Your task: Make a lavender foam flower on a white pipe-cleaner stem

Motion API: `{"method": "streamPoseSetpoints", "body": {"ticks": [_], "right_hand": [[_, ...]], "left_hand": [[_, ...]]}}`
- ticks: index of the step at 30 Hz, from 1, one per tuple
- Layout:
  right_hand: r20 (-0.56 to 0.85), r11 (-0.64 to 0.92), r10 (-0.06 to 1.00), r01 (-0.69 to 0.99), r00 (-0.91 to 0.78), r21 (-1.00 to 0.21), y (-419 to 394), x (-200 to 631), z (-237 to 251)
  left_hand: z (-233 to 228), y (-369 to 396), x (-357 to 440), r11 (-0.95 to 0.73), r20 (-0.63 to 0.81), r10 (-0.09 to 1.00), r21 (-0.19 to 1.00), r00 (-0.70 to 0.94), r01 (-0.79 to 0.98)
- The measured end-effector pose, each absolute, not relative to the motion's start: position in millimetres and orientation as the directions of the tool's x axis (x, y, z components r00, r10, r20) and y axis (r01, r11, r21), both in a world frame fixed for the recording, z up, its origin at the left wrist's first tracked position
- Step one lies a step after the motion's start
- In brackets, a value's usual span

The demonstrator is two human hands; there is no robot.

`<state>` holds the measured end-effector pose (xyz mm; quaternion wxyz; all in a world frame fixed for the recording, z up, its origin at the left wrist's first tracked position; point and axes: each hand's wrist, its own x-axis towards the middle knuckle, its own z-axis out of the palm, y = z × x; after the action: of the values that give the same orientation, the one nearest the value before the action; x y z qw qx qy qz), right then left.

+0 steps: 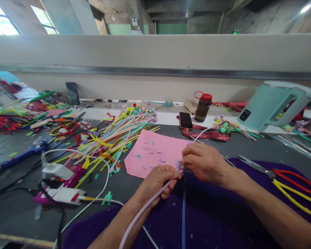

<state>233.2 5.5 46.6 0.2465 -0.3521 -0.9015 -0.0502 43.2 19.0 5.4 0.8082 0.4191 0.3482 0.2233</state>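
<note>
Fingers of both hands, left hand (158, 180) and right hand (204, 162), pinch a soft, light lilac pipe-cleaner stem (145, 207) near the pink paper sheet's (155, 152) front edge; best gripped near its bending tip.

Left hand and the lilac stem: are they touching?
Touching. The head view shows the left hand closed round the lilac stem, which runs out from under its fingers toward the camera. The right hand pinches its upper end.
</note>
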Motion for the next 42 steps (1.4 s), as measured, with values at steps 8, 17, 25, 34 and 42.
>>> {"method": "streamPoseSetpoints", "body": {"ticks": [8, 17, 25, 34, 42], "right_hand": [[0.477, 0.753, 0.615, 0.647, -0.628, -0.121, 7.0, 232.4, 43.1], [0.508, 0.749, 0.619, 0.644, -0.598, -0.154, 7.0, 232.8, 45.3], [0.586, 0.756, 0.578, 0.643, -0.567, -0.124, 6.3, 231.6, 44.4], [0.617, 0.768, 0.559, 0.627, -0.554, -0.133, 7.9, 235.9, 44.2], [0.713, 0.687, 0.619, 0.667, -0.328, -0.290, 5.3, 238.6, 50.0]], "left_hand": [[5.3, 19.0, 42.6, 0.561, -0.373, 0.652, 0.823, 0.660, -0.089], [7.2, 19.4, 41.6, 0.566, -0.355, 0.647, 0.816, 0.675, -0.114], [7.8, 20.2, 39.7, 0.602, -0.356, 0.627, 0.786, 0.693, -0.141], [12.1, 19.3, 39.0, 0.629, -0.355, 0.611, 0.760, 0.708, -0.162], [12.8, 21.5, 36.8, 0.716, -0.296, 0.559, 0.644, 0.774, -0.271]]}}
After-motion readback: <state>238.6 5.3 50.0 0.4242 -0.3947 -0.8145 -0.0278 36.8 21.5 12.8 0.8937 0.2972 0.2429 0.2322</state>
